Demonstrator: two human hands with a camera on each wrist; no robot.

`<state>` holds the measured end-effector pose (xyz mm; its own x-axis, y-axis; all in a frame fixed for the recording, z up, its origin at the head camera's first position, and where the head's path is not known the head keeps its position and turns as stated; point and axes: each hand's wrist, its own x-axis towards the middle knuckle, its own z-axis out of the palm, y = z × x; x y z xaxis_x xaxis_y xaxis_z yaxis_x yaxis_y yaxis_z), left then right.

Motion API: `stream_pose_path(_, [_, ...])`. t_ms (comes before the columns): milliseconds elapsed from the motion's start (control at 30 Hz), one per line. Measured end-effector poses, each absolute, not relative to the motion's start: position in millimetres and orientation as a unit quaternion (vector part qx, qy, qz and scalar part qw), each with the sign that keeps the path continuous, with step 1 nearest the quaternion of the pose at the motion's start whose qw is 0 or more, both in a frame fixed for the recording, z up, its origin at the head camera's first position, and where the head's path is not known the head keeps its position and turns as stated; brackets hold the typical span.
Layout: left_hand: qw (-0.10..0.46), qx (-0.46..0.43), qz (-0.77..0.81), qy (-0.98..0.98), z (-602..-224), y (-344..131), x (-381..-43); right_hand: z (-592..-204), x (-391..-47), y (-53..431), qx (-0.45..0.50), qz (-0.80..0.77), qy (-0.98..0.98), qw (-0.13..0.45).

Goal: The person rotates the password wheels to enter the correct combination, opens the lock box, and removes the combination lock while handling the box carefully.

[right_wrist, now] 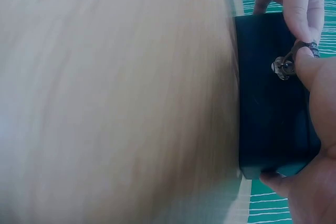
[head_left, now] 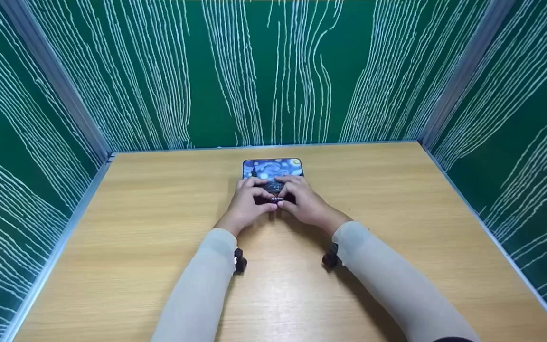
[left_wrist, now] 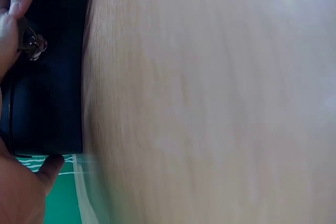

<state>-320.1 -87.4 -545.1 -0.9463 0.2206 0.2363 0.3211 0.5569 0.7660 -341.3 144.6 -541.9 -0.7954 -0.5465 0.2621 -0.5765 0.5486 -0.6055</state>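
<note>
A dark box (right_wrist: 268, 124) with a swirling blue and yellow night-sky picture on its lid (head_left: 273, 167) rests near the back of the table. On its front is a metal latch (right_wrist: 282, 68), through which a small combination padlock (right_wrist: 315, 49) with marked dials hangs. My left hand (head_left: 245, 207) pinches one end of the padlock between thumb and index finger. From the other side, my right hand (head_left: 310, 205) pinches the padlock too. Other fingers of both hands lie against the lid and sides of the box. The fingertips cover much of the padlock.
The wooden table (head_left: 159, 237) extends around the box. Green panels with white wavy lines (head_left: 292, 71) enclose it at the back and both sides. Small black devices (head_left: 239, 261) are worn at both wrists, over light sleeves (head_left: 197, 285).
</note>
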Motion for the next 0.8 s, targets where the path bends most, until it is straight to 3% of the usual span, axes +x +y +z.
stream_pose_path(800, [0.048, -0.143, -0.443, -0.884, -547.5, -88.0, -321.6, -541.4, -340.2, 143.7, 0.32, 0.347, -0.881, 0.023])
